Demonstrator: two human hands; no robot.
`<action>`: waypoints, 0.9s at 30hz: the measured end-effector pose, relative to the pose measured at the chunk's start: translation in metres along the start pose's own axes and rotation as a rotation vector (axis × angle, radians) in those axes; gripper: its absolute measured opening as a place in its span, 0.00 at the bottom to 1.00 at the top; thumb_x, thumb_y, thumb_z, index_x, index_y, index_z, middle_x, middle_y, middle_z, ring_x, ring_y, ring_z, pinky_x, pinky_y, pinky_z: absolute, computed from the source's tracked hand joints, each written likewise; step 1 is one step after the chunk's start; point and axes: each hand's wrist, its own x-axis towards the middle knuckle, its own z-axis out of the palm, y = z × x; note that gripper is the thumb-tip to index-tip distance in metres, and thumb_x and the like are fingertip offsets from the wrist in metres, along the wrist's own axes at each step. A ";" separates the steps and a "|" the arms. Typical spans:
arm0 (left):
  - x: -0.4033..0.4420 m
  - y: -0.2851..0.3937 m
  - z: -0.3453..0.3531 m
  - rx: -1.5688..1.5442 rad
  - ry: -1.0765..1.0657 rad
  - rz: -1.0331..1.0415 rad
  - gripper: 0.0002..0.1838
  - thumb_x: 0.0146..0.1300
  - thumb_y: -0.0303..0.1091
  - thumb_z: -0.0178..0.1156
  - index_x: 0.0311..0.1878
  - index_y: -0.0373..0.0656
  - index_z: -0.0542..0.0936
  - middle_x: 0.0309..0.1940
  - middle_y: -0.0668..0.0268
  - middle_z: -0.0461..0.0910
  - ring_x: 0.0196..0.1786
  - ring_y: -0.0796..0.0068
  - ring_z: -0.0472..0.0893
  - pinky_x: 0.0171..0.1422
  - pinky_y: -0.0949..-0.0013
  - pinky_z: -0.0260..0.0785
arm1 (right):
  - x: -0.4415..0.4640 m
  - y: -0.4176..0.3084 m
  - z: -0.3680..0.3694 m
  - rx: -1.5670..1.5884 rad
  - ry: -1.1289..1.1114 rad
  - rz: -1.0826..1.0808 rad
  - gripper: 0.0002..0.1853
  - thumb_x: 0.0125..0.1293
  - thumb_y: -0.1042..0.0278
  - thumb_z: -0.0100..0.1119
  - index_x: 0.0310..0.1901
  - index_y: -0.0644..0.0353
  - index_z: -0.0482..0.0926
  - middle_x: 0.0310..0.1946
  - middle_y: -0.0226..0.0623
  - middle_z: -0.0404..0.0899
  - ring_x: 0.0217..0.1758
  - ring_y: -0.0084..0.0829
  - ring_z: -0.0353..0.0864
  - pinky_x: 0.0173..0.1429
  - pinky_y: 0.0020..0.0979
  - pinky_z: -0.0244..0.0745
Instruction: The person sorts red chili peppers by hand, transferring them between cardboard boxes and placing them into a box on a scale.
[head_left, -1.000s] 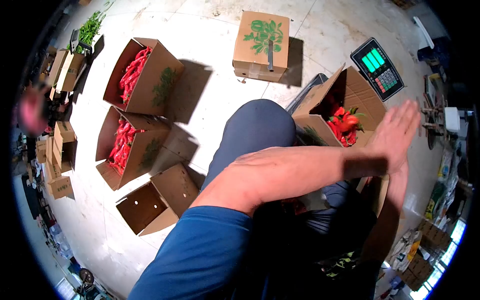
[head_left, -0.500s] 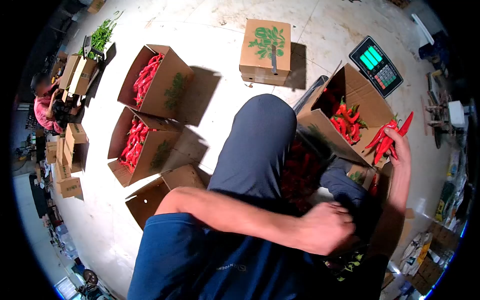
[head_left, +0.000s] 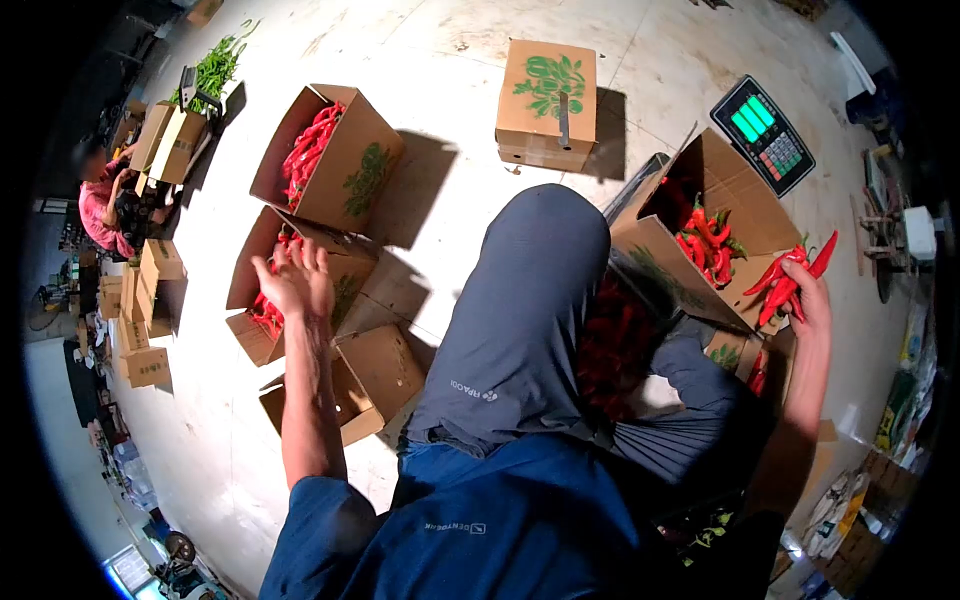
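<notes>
My right hand [head_left: 815, 302] is closed round several red chili peppers [head_left: 777, 292], beside the open carton [head_left: 640, 235] on the right. Inside that carton more red chili peppers [head_left: 708, 248] lie in a heap. On the other side, my left hand [head_left: 297, 283] hovers over the lower of two filled cartons, its fingers apart and nothing visible in them. Red chili peppers [head_left: 266, 318] show below that hand, partly hidden by it. The upper filled carton [head_left: 362, 165] also holds red chili peppers [head_left: 313, 150]. Near my left forearm stands an open carton [head_left: 388, 372].
A closed carton [head_left: 520, 110] with a dark-handled tool on top stands ahead. A digital scale [head_left: 765, 135] with lit green displays is beyond the right carton. Far left, a person in pink [head_left: 103, 212] sits near cartons and green peppers [head_left: 217, 75].
My left hand has swung from the lower right, near my leg, across to the left filled carton, and its fingers have opened. My right hand still holds the chili peppers.
</notes>
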 end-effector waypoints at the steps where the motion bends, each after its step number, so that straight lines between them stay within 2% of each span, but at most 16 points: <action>1: 0.066 0.015 -0.027 -0.115 -0.747 -0.098 0.32 0.73 0.65 0.38 0.52 0.42 0.70 0.60 0.57 0.70 0.67 0.57 0.67 0.69 0.52 0.59 | 0.000 -0.001 0.000 -0.004 -0.004 0.002 0.09 0.64 0.65 0.64 0.40 0.60 0.78 0.25 0.33 0.81 0.17 0.19 0.75 0.14 0.19 0.61; 2: 0.127 0.024 -0.051 -0.232 -1.495 -0.196 0.33 0.74 0.65 0.36 0.56 0.42 0.70 0.63 0.59 0.68 0.68 0.58 0.65 0.72 0.52 0.55 | 0.000 -0.001 0.001 -0.008 -0.007 0.003 0.09 0.64 0.65 0.64 0.40 0.60 0.78 0.25 0.33 0.81 0.17 0.19 0.75 0.14 0.19 0.61; 4: 0.086 0.052 0.030 0.150 -0.164 0.430 0.36 0.74 0.65 0.32 0.66 0.43 0.67 0.68 0.64 0.64 0.71 0.62 0.61 0.74 0.51 0.50 | 0.002 0.003 -0.002 -0.017 -0.007 0.013 0.09 0.64 0.65 0.63 0.41 0.60 0.78 0.25 0.34 0.81 0.17 0.20 0.75 0.14 0.19 0.61; 5: 0.044 0.071 0.082 0.227 -0.158 0.495 0.38 0.74 0.66 0.29 0.71 0.44 0.63 0.71 0.65 0.61 0.72 0.64 0.60 0.76 0.50 0.48 | 0.003 0.003 -0.002 -0.024 -0.008 0.017 0.09 0.64 0.65 0.63 0.41 0.60 0.78 0.25 0.34 0.81 0.17 0.20 0.75 0.14 0.19 0.61; 6: 0.041 0.092 0.109 0.170 -0.224 0.594 0.34 0.75 0.62 0.32 0.69 0.46 0.65 0.70 0.64 0.63 0.72 0.66 0.61 0.75 0.51 0.49 | 0.003 0.002 -0.001 -0.019 -0.008 0.010 0.09 0.64 0.65 0.63 0.41 0.60 0.78 0.24 0.34 0.81 0.16 0.20 0.75 0.14 0.19 0.61; 8: 0.062 0.148 0.139 0.092 -0.554 0.622 0.31 0.71 0.61 0.37 0.63 0.47 0.68 0.64 0.64 0.67 0.66 0.66 0.64 0.72 0.52 0.51 | 0.003 0.000 0.005 -0.004 -0.008 -0.002 0.09 0.64 0.65 0.63 0.40 0.60 0.78 0.24 0.35 0.81 0.16 0.20 0.75 0.14 0.19 0.61; 10: 0.095 0.209 0.164 0.011 -1.039 0.497 0.29 0.67 0.60 0.41 0.58 0.48 0.71 0.58 0.65 0.71 0.61 0.65 0.67 0.70 0.53 0.52 | 0.003 -0.002 0.009 -0.015 0.013 0.017 0.10 0.64 0.65 0.63 0.40 0.61 0.77 0.24 0.35 0.81 0.15 0.21 0.75 0.14 0.20 0.61; 12: 0.110 0.234 0.193 -0.046 -1.409 0.312 0.26 0.63 0.59 0.45 0.53 0.49 0.75 0.53 0.65 0.75 0.55 0.65 0.71 0.67 0.54 0.53 | 0.006 0.000 0.010 -0.023 0.023 0.033 0.10 0.64 0.65 0.64 0.41 0.61 0.77 0.24 0.35 0.81 0.15 0.20 0.74 0.14 0.19 0.61; 14: 0.108 0.220 0.221 -0.134 -1.566 0.197 0.29 0.62 0.61 0.46 0.53 0.48 0.75 0.53 0.64 0.75 0.57 0.64 0.71 0.70 0.52 0.51 | 0.011 0.004 0.005 -0.033 0.023 0.043 0.12 0.64 0.63 0.63 0.43 0.60 0.78 0.25 0.34 0.81 0.15 0.19 0.74 0.14 0.19 0.60; 16: 0.117 0.200 0.243 -0.133 -1.785 0.136 0.33 0.62 0.64 0.49 0.57 0.45 0.76 0.58 0.61 0.74 0.64 0.62 0.68 0.76 0.49 0.47 | 0.009 0.002 0.009 -0.034 0.033 0.032 0.12 0.64 0.64 0.64 0.44 0.60 0.77 0.25 0.34 0.81 0.15 0.19 0.74 0.14 0.19 0.60; 18: 0.104 0.146 0.254 -0.133 -1.791 0.049 0.35 0.63 0.65 0.45 0.60 0.45 0.72 0.61 0.60 0.71 0.66 0.60 0.66 0.77 0.48 0.44 | 0.009 0.001 0.012 -0.034 0.022 0.026 0.12 0.64 0.64 0.64 0.44 0.60 0.77 0.25 0.33 0.81 0.15 0.20 0.74 0.14 0.19 0.60; 21: 0.003 0.014 0.258 -0.034 -1.445 -0.084 0.39 0.65 0.67 0.38 0.65 0.45 0.67 0.65 0.58 0.67 0.70 0.59 0.62 0.79 0.48 0.41 | 0.008 0.000 0.011 -0.026 -0.002 0.022 0.12 0.64 0.65 0.63 0.45 0.61 0.77 0.25 0.33 0.81 0.16 0.21 0.74 0.15 0.19 0.62; 22: -0.019 -0.014 0.258 -0.024 -1.394 -0.152 0.40 0.65 0.68 0.36 0.67 0.44 0.65 0.67 0.58 0.65 0.71 0.58 0.60 0.79 0.47 0.39 | 0.008 0.000 0.010 -0.023 -0.009 0.022 0.12 0.64 0.65 0.63 0.45 0.61 0.76 0.25 0.33 0.81 0.16 0.21 0.75 0.15 0.20 0.63; 24: -0.027 -0.032 0.270 -0.110 -1.468 -0.252 0.42 0.66 0.69 0.31 0.70 0.44 0.62 0.70 0.57 0.62 0.74 0.57 0.58 0.81 0.47 0.37 | 0.007 0.000 0.013 0.015 0.018 -0.009 0.12 0.64 0.65 0.63 0.44 0.62 0.77 0.25 0.34 0.81 0.17 0.22 0.76 0.17 0.20 0.66; 27: -0.004 -0.018 0.285 -0.382 -1.735 -0.410 0.46 0.68 0.71 0.24 0.75 0.43 0.57 0.75 0.55 0.57 0.78 0.55 0.54 0.83 0.46 0.33 | -0.004 -0.017 0.018 0.042 0.025 -0.001 0.10 0.64 0.67 0.63 0.42 0.63 0.78 0.27 0.34 0.81 0.21 0.22 0.79 0.20 0.21 0.71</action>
